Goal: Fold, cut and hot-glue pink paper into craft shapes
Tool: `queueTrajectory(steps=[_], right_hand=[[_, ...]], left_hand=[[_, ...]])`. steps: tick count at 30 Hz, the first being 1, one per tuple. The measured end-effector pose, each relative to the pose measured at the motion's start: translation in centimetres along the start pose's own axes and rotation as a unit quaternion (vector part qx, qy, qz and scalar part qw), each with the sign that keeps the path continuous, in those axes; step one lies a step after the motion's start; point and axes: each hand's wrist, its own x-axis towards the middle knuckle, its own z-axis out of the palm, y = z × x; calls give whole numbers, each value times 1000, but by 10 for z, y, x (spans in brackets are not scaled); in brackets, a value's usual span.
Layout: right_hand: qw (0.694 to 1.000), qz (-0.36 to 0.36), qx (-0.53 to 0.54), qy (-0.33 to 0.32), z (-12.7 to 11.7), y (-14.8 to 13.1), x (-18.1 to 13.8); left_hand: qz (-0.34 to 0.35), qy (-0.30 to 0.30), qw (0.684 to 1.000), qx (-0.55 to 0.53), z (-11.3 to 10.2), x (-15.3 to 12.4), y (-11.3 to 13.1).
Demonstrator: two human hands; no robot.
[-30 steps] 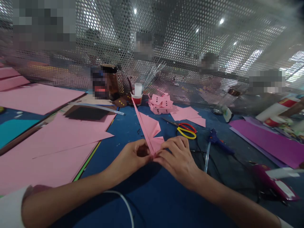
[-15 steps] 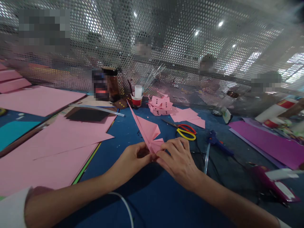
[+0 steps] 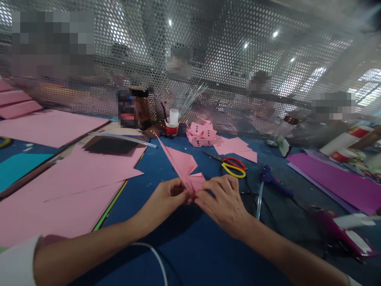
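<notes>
A piece of folded pink paper (image 3: 181,161) is held up over the blue table, its long point tilting up and to the left. My left hand (image 3: 166,198) pinches its lower edge between thumb and fingers. From the other side my right hand (image 3: 222,198) grips the lower right corner, where small folds bunch together. The fingertips partly hide the bottom of the paper. Just beyond my right hand lie scissors (image 3: 233,167) with one red and one yellow handle loop. Behind the paper sits a cluster of folded pink pieces with black dots (image 3: 201,134), beside flat pink scraps (image 3: 235,147).
Large pink sheets (image 3: 74,198) cover the left side, with a dark card (image 3: 111,145) on top. To the right lie a blue glue gun (image 3: 275,182), purple sheets (image 3: 342,174) and a magenta tool (image 3: 345,230). A paper cup (image 3: 172,128) and a jar (image 3: 143,109) stand by the perforated metal screen (image 3: 220,59).
The folded paper has tipped slightly further left and its point sits a little lower. Both hands keep their hold, with only small finger shifts.
</notes>
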Motion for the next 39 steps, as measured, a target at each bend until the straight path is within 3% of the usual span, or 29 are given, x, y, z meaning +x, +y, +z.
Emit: queueTrajectory(steps=[8,12,15,18,22,28,39], right_hand=[[1000,17,4,17,0,-1,0],[992,97,63,49,4,0,-1],[957,222,180,53,7,2,0],[902,308,302,4,10,2,1],[866,313,386,-60,13,0,2],[824,349,436,-91,13,-5,4],[795,374,465,-113,11,-5,7]], left_hand=[[-19,4,1000,-23,-1,1,-5],[-42,35,997,-47,-3,1,-1],[-44,51,994,-82,-6,1,-1],[-37,51,992,-105,-9,0,-4],[-40,31,991,-121,-9,-1,-7],[-59,20,988,-139,-6,-1,-11],[-62,15,988,-138,-5,-2,-10]])
